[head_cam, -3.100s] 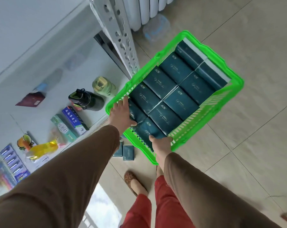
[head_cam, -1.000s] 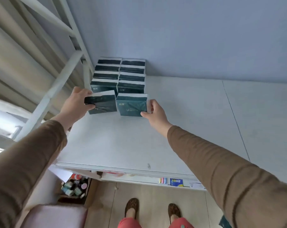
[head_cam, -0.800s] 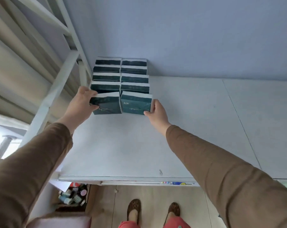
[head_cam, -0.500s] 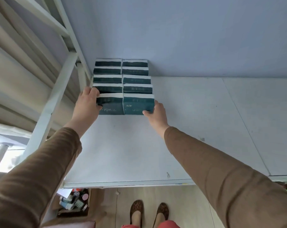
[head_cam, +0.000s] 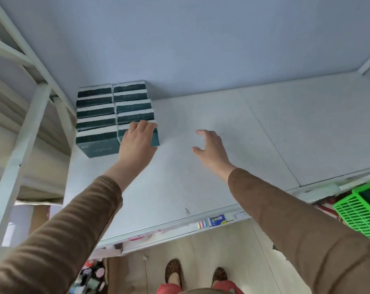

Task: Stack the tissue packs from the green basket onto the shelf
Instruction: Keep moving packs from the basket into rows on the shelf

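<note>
Head view, left hand: the left hand (head_cam: pixel 138 139) lies flat, fingers straight, pressing the front of the nearest right-column tissue pack (head_cam: pixel 155 139); nothing gripped.
Head view, right hand: the right hand (head_cam: pixel 209 148) hovers over bare shelf (head_cam: pixel 232 128), fingers spread and loosely bent, holding nothing.
Head view, stacked packs: two columns of tissue packs (head_cam: pixel 99 117) stand against the wall at the shelf's rear left corner, directly ahead of the left palm and well left of the right hand; the long axis of each pack runs across the view, left to right.
Head view, supply: the green basket (head_cam: pixel 362 211) sits at the lower right edge, below shelf level, behind and to the right of the right hand; dark packs show inside.
Deciding relation: the basket lies on the right hand's side, so that hand is nearer for the coming fetch.
Judgement: the front row looks seated; the next packs would go in front of it.
</note>
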`<action>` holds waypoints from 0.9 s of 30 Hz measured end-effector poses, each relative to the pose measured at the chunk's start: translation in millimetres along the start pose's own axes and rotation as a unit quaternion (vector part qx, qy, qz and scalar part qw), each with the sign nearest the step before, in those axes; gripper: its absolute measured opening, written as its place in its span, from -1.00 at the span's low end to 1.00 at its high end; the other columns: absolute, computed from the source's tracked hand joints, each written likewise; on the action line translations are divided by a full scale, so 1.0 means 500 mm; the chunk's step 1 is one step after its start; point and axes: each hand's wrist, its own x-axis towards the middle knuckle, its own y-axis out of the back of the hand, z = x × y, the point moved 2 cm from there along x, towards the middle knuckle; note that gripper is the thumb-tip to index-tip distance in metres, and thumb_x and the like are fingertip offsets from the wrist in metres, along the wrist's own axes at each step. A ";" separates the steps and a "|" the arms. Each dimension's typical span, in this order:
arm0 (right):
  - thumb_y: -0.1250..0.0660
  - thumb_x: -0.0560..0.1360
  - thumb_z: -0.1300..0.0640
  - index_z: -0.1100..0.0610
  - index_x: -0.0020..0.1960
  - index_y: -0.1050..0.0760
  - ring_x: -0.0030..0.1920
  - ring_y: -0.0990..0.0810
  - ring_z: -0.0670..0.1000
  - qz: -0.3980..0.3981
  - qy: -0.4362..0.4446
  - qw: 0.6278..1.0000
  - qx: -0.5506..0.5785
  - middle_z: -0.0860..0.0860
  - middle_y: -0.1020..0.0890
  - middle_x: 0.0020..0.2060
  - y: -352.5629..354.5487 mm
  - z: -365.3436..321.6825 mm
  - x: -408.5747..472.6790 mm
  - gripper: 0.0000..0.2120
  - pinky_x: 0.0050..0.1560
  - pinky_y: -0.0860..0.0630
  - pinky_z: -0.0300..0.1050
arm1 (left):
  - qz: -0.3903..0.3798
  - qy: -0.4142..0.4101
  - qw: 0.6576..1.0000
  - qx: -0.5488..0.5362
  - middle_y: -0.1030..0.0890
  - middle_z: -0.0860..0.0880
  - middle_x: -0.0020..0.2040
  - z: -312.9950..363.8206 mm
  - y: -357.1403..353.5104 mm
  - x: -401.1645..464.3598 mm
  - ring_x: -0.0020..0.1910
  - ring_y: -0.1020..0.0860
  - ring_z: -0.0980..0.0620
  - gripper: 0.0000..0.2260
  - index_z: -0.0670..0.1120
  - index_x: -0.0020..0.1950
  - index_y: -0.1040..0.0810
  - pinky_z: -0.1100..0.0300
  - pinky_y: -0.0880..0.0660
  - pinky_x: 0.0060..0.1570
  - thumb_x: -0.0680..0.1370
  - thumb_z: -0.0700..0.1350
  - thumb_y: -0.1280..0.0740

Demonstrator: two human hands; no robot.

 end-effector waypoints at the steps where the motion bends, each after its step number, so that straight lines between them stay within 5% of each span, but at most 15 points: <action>1: -0.34 0.55 0.11 0.04 0.46 -0.34 0.38 -0.31 0.04 0.014 0.003 1.000 -0.008 0.02 -0.39 0.38 0.031 0.025 -0.018 -0.50 0.23 -0.33 -0.16 | -0.013 -0.017 1.000 -0.010 -0.46 -0.06 0.29 0.044 -0.013 0.008 0.29 -0.34 -0.13 -0.46 -0.08 0.41 -0.38 -0.01 -0.36 0.28 0.47 -0.12 -0.46; 10: -0.34 0.54 0.12 0.09 0.40 -0.41 0.29 -0.39 0.10 0.122 -0.029 0.989 -0.072 0.04 -0.46 0.31 0.355 0.343 -0.223 -0.57 0.32 -0.35 0.01 | -0.054 -0.185 0.980 -0.051 -0.51 -0.04 0.26 0.554 -0.151 0.040 0.27 -0.37 -0.13 -0.48 -0.05 0.37 -0.44 0.00 -0.43 0.18 0.44 -0.07 -0.48; 18: -0.33 0.56 0.08 0.05 0.36 -0.44 0.25 -0.40 0.05 0.149 -0.127 0.977 -0.087 0.02 -0.50 0.25 0.635 0.729 -0.421 -0.62 0.26 -0.38 -0.04 | -0.083 -0.268 0.954 -0.104 -0.49 -0.07 0.27 1.056 -0.295 -0.005 0.26 -0.37 -0.12 -0.52 -0.05 0.36 -0.46 0.03 -0.43 0.21 0.47 -0.09 -0.46; 27: -0.35 0.55 0.09 0.04 0.35 -0.45 0.26 -0.47 0.02 0.154 -0.290 0.944 0.023 0.00 -0.53 0.22 0.796 1.107 -0.494 -0.63 0.26 -0.43 -0.03 | -0.185 -0.305 0.925 -0.129 -0.46 0.00 0.27 1.433 -0.499 0.028 0.27 -0.35 -0.04 -0.53 0.01 0.36 -0.43 0.00 -0.46 0.15 0.47 -0.05 -0.42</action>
